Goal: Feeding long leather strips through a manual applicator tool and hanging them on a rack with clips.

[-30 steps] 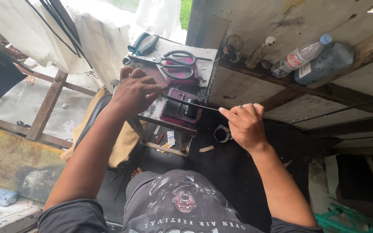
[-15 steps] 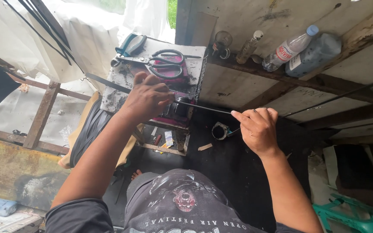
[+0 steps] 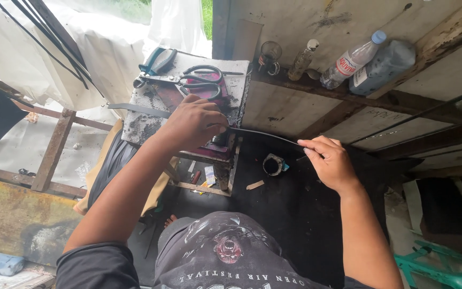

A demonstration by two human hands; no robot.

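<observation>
Both hands are on one long, thin black strip, which looks like rubber or a similar flexible band: it runs from under the left hand on the small bench, across the gap, to the right hand, sagging in a slight bow between them. That bow suggests it is light and pliant rather than stiff, so it would likely flop if held at only one end; taking it at two spaced points, as here, keeps it taut and under control. Its surface looks smooth and dull black, narrow and flat, and a paler length sticks out to the left past the left hand, lying on the bench top. The left hand is curled palm-down over the strip, pressing it against the bench near the edge. The right hand is nearly closed, pinching the strip's far end between thumb and fingertips. Black-handled scissors lie on the bench beyond the left hand, and bottles rest on a wooden ledge behind.
</observation>
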